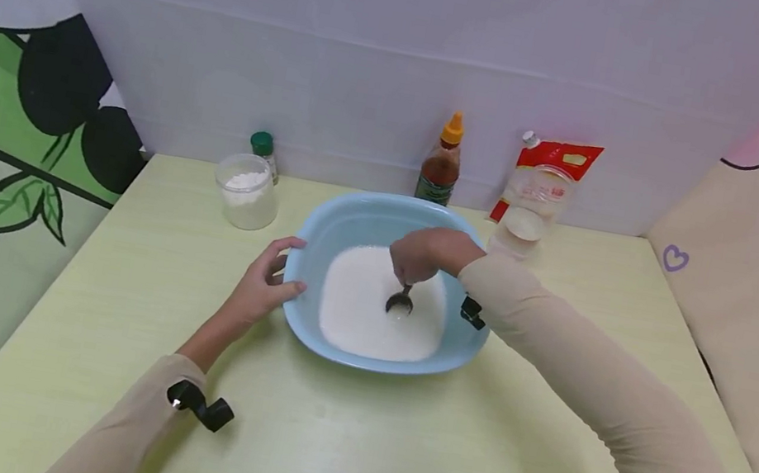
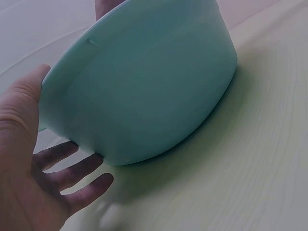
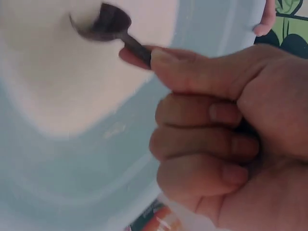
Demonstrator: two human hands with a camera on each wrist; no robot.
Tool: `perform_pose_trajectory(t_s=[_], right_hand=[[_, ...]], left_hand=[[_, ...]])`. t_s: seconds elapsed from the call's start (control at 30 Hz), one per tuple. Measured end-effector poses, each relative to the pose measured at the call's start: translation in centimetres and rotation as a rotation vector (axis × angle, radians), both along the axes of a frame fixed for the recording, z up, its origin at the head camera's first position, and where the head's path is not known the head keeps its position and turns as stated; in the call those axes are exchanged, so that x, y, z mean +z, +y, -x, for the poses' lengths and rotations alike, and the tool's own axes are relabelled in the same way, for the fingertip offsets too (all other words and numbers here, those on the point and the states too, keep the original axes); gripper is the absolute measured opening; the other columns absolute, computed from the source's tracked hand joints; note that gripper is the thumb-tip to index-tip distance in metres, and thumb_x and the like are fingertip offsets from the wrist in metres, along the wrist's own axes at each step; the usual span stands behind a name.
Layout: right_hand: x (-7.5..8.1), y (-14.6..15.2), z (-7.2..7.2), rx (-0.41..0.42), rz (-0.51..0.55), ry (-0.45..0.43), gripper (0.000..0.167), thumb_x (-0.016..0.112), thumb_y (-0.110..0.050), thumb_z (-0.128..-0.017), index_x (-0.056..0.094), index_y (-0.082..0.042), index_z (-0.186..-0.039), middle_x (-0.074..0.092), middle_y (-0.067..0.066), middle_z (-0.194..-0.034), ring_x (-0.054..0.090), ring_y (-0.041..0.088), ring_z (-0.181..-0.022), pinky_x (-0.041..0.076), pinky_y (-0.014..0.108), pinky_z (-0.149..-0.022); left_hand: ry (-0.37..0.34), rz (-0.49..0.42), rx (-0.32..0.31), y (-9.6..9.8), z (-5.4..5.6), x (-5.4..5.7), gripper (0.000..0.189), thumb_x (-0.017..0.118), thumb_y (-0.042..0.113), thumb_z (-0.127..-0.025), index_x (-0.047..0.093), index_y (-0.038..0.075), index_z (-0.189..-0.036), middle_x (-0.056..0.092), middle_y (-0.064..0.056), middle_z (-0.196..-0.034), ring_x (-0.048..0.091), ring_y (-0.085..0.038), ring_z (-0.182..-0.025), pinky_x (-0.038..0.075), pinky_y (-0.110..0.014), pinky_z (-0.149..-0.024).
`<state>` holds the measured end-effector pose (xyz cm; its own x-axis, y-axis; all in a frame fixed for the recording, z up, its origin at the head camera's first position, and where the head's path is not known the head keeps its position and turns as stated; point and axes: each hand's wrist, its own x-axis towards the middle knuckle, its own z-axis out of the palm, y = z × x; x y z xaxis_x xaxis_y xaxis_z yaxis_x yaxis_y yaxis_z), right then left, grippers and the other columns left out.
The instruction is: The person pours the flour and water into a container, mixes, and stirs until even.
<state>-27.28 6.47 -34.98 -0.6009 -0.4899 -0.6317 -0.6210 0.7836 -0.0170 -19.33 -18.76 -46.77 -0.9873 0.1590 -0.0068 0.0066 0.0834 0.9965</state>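
Head view: a pale blue basin (image 1: pixel 315 213) is set on a light table (image 1: pixel 351 449), and its floor is covered by white contents (image 1: pixel 358 317); the basin's left rim is gripped by the left hand (image 1: pixel 264 280), with the thumb laid at the rim and, as seen from the left wrist, other fingers spread apart beneath it against the outer wall; the handle of a dark spoon (image 1: pixel 400 302) is pinched between thumb and index finger of the right hand (image 1: pixel 428 253), whose remaining fingers are folded into the palm, as shown by the right wrist view; the spoon's bowl is held low inside the basin, at the white contents, though how deep it is dipped cannot be told.

Behind the basin to the left, a clear jar (image 1: pixel 248 210) partly filled with something white is placed, and a green-capped bottle (image 1: pixel 263 143) is partly hidden by it; an orange-capped bottle (image 1: pixel 440 167) is stood just behind the basin, its lower end hidden by the rim; farther right, a red-and-white pouch (image 1: pixel 577 159) is partly covered by a clear container (image 1: pixel 523 225); a black wrist camera (image 1: pixel 193 402) is worn on the left sleeve.
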Motion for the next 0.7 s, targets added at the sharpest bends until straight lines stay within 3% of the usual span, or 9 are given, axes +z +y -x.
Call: perform_pose_trajectory(t_s=[0.1, 0.17, 0.37, 0.47, 0.7], right_hand=[[-0.3, -0.8, -0.4, 0.028, 0.061, -0.068, 0.018, 0.058, -0.014, -0.099, 0.07, -0.017, -0.112, 0.067, -0.001, -0.106, 0.055, 0.017, -0.094, 0.049, 0.029, -0.084], [-0.6, -1.0, -0.4, 0.029, 0.112, -0.069, 0.021, 0.058, -0.013, -0.099, 0.072, -0.017, -0.113, 0.068, 0.001, -0.11, 0.055, 0.017, -0.094, 0.049, 0.028, -0.083], [-0.9, -0.3, 0.8, -0.022, 0.139, 0.11, 0.023, 0.059, -0.014, -0.099, 0.07, -0.014, -0.119, 0.068, 0.003, -0.112, 0.056, 0.021, -0.095, 0.052, 0.032, -0.087], [-0.8, 0.3, 1.0, -0.03, 0.114, 0.141, 0.023, 0.06, -0.014, -0.098, 0.07, -0.014, -0.119, 0.069, 0.003, -0.111, 0.057, 0.023, -0.096, 0.053, 0.035, -0.088], [-0.5, -0.6, -0.5, 0.032, 0.08, -0.054, 0.02, 0.059, -0.015, -0.099, 0.071, -0.017, -0.114, 0.07, 0.0, -0.112, 0.056, 0.017, -0.096, 0.051, 0.03, -0.088]], left_hand=[[0.004, 0.002, -0.004, 0.0, 0.0, 0.0, 0.063, 0.058, -0.004, -0.086, 0.037, 0.008, -0.144, 0.047, -0.034, -0.137, 0.058, -0.042, -0.113, 0.06, -0.028, -0.074], [0.005, 0.0, -0.011, 0.0, 0.0, -0.1, 0.064, 0.058, -0.003, -0.086, 0.036, 0.008, -0.145, 0.047, -0.035, -0.137, 0.057, -0.043, -0.113, 0.061, -0.028, -0.074], [-0.001, -0.002, -0.003, 0.1, 0.0, 0.0, 0.065, 0.058, -0.004, -0.085, 0.037, 0.009, -0.145, 0.047, -0.034, -0.137, 0.057, -0.044, -0.114, 0.061, -0.028, -0.074], [-0.007, 0.0, -0.003, 0.0, 0.0, 0.0, 0.065, 0.058, -0.004, -0.086, 0.037, 0.009, -0.145, 0.047, -0.034, -0.138, 0.058, -0.042, -0.114, 0.061, -0.028, -0.074], [-0.003, 0.002, -0.002, -0.1, 0.0, 0.1, 0.064, 0.058, -0.004, -0.085, 0.037, 0.009, -0.145, 0.047, -0.034, -0.137, 0.058, -0.041, -0.113, 0.06, -0.027, -0.074]])
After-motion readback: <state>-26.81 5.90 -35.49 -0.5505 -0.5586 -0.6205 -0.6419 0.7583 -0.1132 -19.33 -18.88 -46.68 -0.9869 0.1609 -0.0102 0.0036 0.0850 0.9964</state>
